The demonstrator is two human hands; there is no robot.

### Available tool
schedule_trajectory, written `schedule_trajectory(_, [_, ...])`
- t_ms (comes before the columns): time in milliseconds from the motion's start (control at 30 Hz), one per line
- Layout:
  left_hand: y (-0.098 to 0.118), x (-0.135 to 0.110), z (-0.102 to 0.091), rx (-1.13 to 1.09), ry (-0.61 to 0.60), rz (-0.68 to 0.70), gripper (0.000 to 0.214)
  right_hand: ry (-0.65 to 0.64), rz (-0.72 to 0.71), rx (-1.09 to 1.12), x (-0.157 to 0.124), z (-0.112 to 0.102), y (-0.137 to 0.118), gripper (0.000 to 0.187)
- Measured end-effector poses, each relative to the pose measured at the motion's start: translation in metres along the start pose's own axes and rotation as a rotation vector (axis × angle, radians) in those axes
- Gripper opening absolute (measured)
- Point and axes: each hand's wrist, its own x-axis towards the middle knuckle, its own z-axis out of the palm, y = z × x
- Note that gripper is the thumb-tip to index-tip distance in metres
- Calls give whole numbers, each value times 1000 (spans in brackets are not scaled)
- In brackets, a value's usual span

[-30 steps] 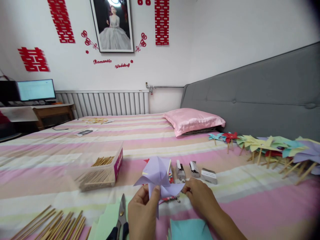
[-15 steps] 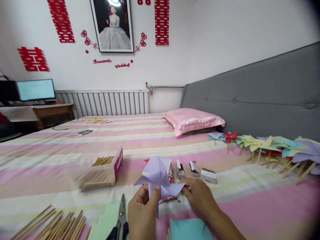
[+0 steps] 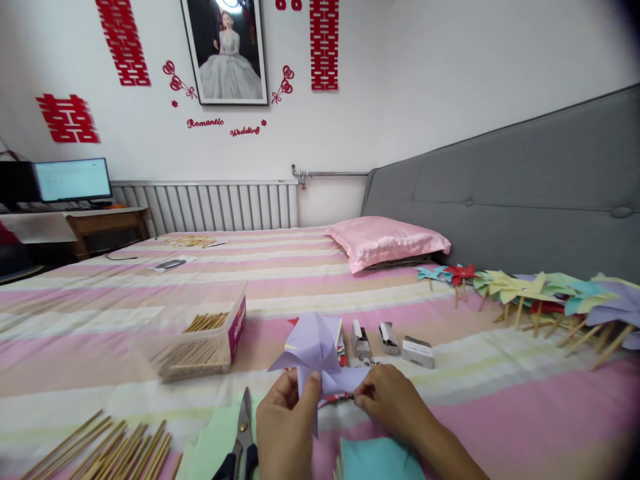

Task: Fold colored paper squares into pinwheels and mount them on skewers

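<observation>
My left hand (image 3: 289, 420) is closed on a lavender paper pinwheel (image 3: 320, 347), thumb pressed at its middle. The folded blades spread above the fingers, and no stick shows on it. My right hand (image 3: 395, 403) is curled, its fingertips pinched together just below the pinwheel's right blade, over small dark metal pieces (image 3: 345, 397) on the bedspread. What lies in that pinch, if anything, is too small to make out. Behind the pinwheel, partly hidden, is a red patterned piece (image 3: 342, 349). Scissors (image 3: 244, 427) lie left of my left hand, on pale green paper sheets (image 3: 210, 437).
Blue paper sheets (image 3: 383, 460) lie near my right forearm. Small boxes (image 3: 389, 338) stand behind it. To the left are loose sticks (image 3: 127, 453) and a clear plastic box (image 3: 235, 333) with sticks. Several pinwheels on sticks (image 3: 523, 288) lie by the grey headboard (image 3: 525, 167).
My right hand has shifted slightly left and down, and its fingers have drawn in beneath the pinwheel's right blade. My left hand and the pinwheel have stayed almost still.
</observation>
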Motion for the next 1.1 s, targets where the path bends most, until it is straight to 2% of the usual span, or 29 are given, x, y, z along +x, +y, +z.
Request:
schedule_trajectory(267, [-1, 0, 0, 8, 6, 0, 18, -24, 21, 6, 0, -5, 0, 19])
schedule_trajectory(467, [-1, 0, 0, -1, 0, -2, 18, -92, -12, 46, -3, -9, 2, 21])
schedule_trajectory(700, [0, 0, 0, -3, 6, -9, 19, -84, 25, 51, -3, -11, -1, 25])
schedule_trajectory(867, [-1, 1, 0, -9, 2, -12, 19, -135, 12, 51, -3, -13, -4, 21])
schedule_trajectory(1100, [-2, 1, -1, -4, -5, -9, 18, -105, 38, 47, -2, -7, -4, 23])
